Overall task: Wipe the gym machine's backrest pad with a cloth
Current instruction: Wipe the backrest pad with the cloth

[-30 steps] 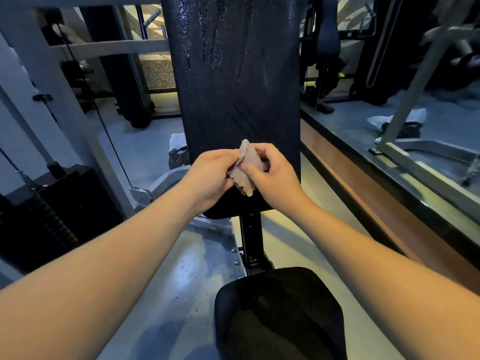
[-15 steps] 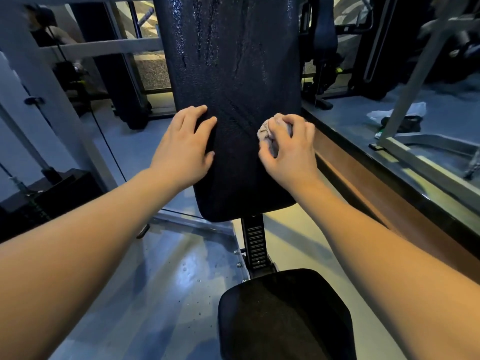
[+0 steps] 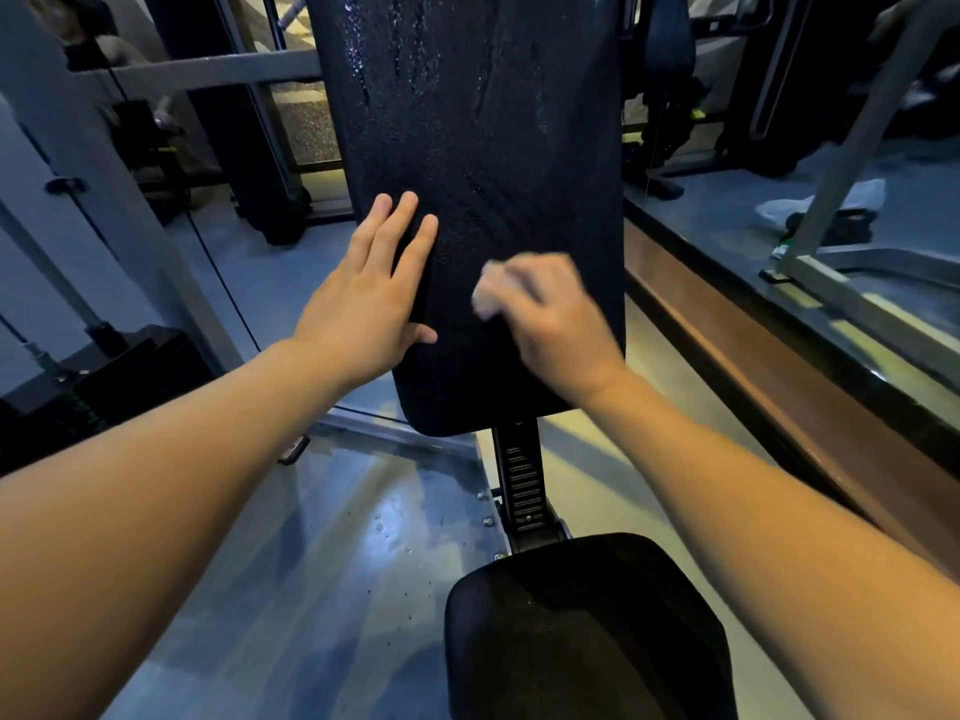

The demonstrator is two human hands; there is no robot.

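At the far left a black weight stack stands inside the grey frame of the machine, with a thin cable running down beside it. Next comes the left hand, spread flat with its fingers straight and close together; the palm and fingers rest on the left edge of the backrest pad, the thumb lying across its lower part, and it holds nothing. The backrest pad is a tall black upright cushion in the middle of the scene, its far, upper part streaked and beaded with wet. On its lower half, right of centre, a small pale cloth is bunched against the surface. The right hand has its fingers curled over the cloth and presses it to the pad; the hand and cloth are blurred, so the exact grip cannot be told. Below the pad a black notched post runs down to the black seat pad, nearest the viewer, above a glossy grey floor. To the right a long wooden ledge runs from near to far.
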